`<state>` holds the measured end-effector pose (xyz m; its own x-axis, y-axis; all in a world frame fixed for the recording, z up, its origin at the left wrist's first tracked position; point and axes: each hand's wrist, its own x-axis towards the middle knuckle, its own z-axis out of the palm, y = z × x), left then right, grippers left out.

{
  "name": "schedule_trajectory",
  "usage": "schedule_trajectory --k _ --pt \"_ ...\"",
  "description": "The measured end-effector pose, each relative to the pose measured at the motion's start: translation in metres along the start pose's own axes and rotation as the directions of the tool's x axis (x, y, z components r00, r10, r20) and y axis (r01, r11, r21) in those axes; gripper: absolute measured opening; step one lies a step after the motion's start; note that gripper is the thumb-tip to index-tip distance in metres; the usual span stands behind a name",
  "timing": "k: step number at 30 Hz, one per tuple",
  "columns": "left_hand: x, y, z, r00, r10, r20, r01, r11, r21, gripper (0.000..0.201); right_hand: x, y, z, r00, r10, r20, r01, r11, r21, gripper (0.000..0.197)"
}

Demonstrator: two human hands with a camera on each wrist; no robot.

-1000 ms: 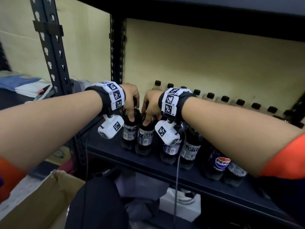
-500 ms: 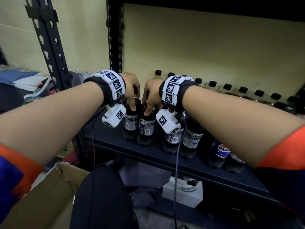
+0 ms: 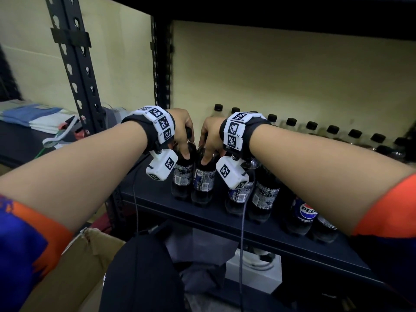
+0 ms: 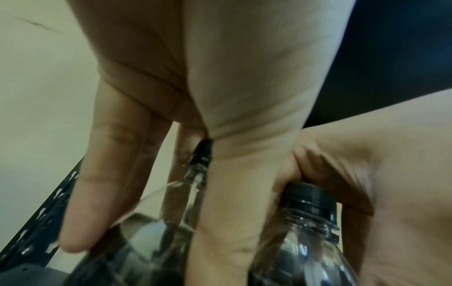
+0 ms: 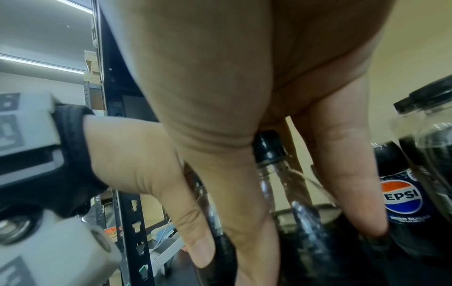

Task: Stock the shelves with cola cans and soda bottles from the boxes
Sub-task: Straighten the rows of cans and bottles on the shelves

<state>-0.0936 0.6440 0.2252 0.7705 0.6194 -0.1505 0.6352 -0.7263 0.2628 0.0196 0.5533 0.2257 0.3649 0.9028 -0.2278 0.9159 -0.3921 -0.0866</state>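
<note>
Each hand held a dark soda bottle by the neck from above, fingers curled round it: the left hand [image 3: 183, 129] on the left bottle [image 3: 182, 174], the right hand [image 3: 210, 137] on the bottle beside it [image 3: 202, 179]. Both bottles stood upright on the shelf [image 3: 157, 194], near its left end. A back row [image 3: 290, 122] and more bottles to the right were already stocked. A box [image 3: 74, 266] sat below; its contents were hidden, and no cans showed.

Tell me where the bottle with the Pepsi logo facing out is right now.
In the head view, the Pepsi bottle stands near the front edge of the dark shelf, under the right forearm, right of the bottles both hands grip.
</note>
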Motion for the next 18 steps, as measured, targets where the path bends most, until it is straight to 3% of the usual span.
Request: schedule_trajectory --k 8,13,18 --pt "-0.002 -0.004 0.003 1.0 -0.003 -0.005 0.003 0.999 -0.032 0.057 -0.005 -0.003 0.001 1.0 -0.002 0.016 0.001 0.999 0.052 0.054" --pt "0.002 -0.007 0.001 1.0 0.008 0.025 -0.008 1.0 -0.005 0.059 -0.011 -0.003 -0.005 0.999 -0.026 0.036 0.022 0.995 0.1 0.067" --pt "0.011 -0.008 -0.026 0.99 0.008 0.142 -0.016 0.998 0.059 0.072 -0.016 0.014 -0.049 1.0 -0.005 0.023 0.001 0.989 0.149 0.049"
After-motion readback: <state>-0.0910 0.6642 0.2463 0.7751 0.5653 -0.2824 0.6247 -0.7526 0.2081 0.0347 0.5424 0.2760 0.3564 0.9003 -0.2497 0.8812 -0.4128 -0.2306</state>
